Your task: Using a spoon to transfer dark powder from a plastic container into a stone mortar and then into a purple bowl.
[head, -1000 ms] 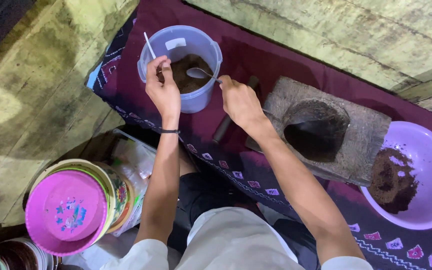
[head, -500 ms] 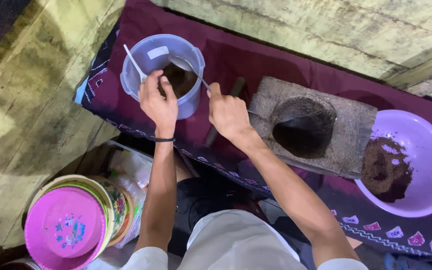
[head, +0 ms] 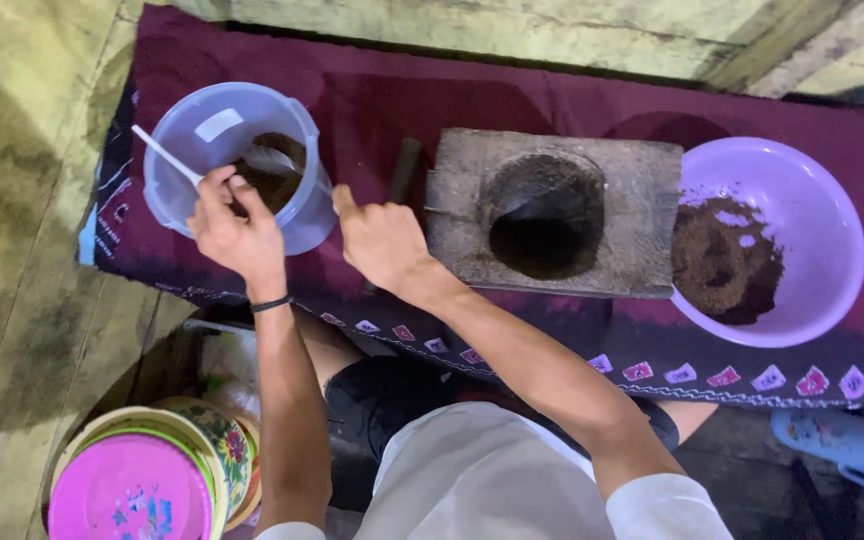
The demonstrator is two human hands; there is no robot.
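Observation:
My left hand (head: 237, 228) is over the near rim of a translucent blue jug (head: 187, 150) that holds dark brown powder (head: 274, 172). Its fingers pinch a thin white stick (head: 162, 155) that slants out over the jug's left rim. My right hand (head: 382, 240) rests just right of the jug with its fingers curled and its thumb at the jug's wall. What it holds is hidden. A dark pestle (head: 404, 165) lies on the cloth behind it.
A wooden block with a dark hollow (head: 552, 215) sits on a maroon cloth (head: 512, 95). At the right is a purple bowl (head: 832, 240) with brown powder. A stack of round tins with a pink lid (head: 132, 490) stands at the lower left, and a blue sandal (head: 842, 445) lies at the right.
The view has shifted, so the jug, block and bowl now sit lower and further left. Both hands stay at the jug; the right hand has drawn back from the opening to the jug's side.

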